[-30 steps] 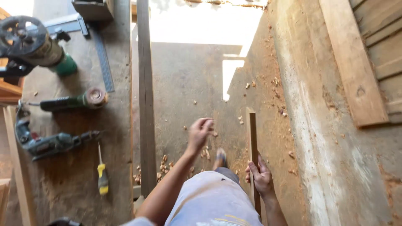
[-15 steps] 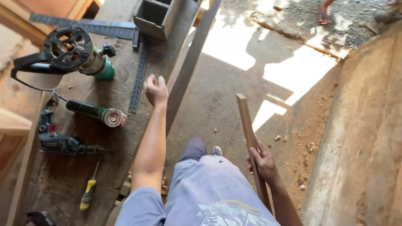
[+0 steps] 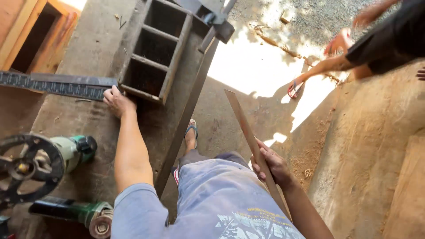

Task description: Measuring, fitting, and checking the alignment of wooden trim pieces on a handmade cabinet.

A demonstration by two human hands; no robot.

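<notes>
In the head view, the left hand (image 3: 117,101) is stretched forward across a grey workbench (image 3: 84,53) and is laid on the near end of a long dark metal ruler (image 3: 57,85), just beside the corner of an open wooden frame (image 3: 175,53) with several compartments. The fingers are curled over the ruler's end, but whether it is actually gripped or only touched cannot be told. The ruler is laid flat on the bench, running leftward from the hand to the picture's edge. The right hand (image 3: 271,164) is closed around a long thin wooden strip (image 3: 248,132), which is held tilted, its upper end pointing away over the concrete floor (image 3: 230,110) and its lower end passing beside a pale blue shirt (image 3: 221,203). A foot in a sandal (image 3: 191,132) is seen on the floor between the bench edge and the strip. At the lower left of the bench, a green power tool (image 3: 73,148) with a dark wheel-like part and a second green tool (image 3: 84,214) are lying, well apart from the left hand. At the upper right, another person's arm (image 3: 327,66) and dark sleeve (image 3: 389,40) are seen above a sandy slope (image 3: 376,146), with a red sandal (image 3: 295,89) near the sunlit patch.
</notes>
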